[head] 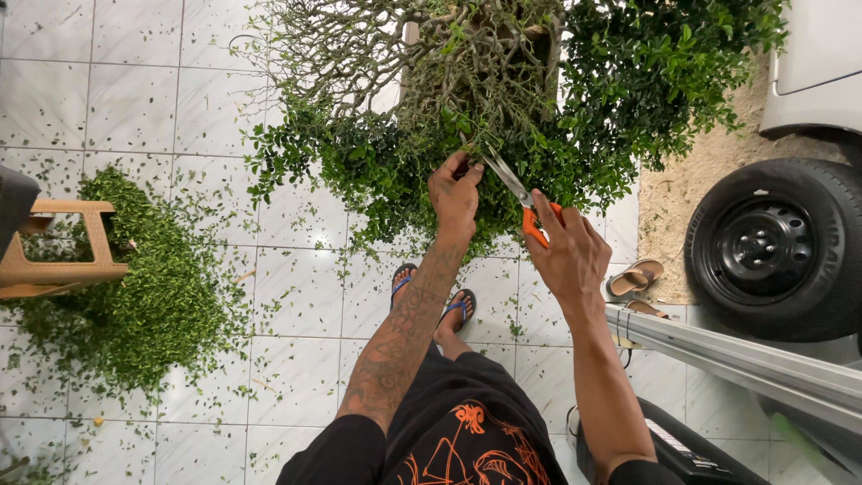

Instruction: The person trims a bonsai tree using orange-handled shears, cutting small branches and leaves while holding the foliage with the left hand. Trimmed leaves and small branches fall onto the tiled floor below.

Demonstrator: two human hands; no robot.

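Trimming a bush with scissors

The right hand clamps the orange-handled scissors, blades pointing up-left into the bush; the left hand pinches a twig just beside the blade tips.

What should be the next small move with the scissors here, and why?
Probably to close the scissors on the twig. The right hand holds the orange handles with the blades open and pointing into the small-leaved shrub, while the left hand pinches the foliage just beside the blade tips. The pile of clippings on the tiled floor fits trimming in progress.
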